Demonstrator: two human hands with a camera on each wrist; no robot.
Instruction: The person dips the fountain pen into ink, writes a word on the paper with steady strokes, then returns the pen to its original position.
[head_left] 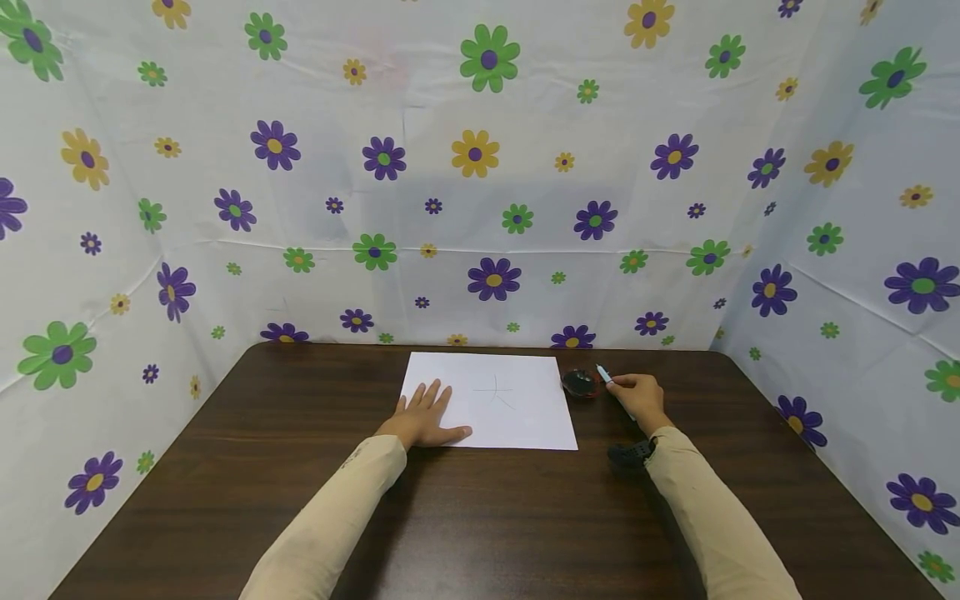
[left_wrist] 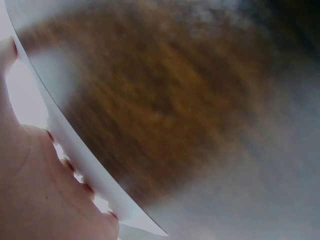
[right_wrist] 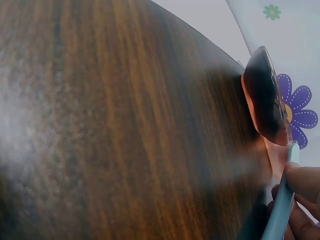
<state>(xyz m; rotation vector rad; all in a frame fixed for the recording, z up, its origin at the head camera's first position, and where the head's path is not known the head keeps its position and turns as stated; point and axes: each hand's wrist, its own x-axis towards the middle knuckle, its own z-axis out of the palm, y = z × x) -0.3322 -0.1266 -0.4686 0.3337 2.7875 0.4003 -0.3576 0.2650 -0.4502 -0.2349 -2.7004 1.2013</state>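
Note:
My left hand lies flat on the left part of a white sheet of paper, fingers spread. The sheet bears thin drawn lines, a cross with a slanting stroke below. To the right of the paper, my right hand pinches a slim pale-blue pen between thumb and fingers. The pen's upper end points toward a small round bowl, see-through and reddish at the edge, dark inside. Whether pen and bowl touch, I cannot tell. In the left wrist view, the palm shows beside the paper's edge.
Paper and bowl are on a dark brown wooden table. A white cloth with a flower print hangs behind it and at both sides. A black device is strapped at the right wrist.

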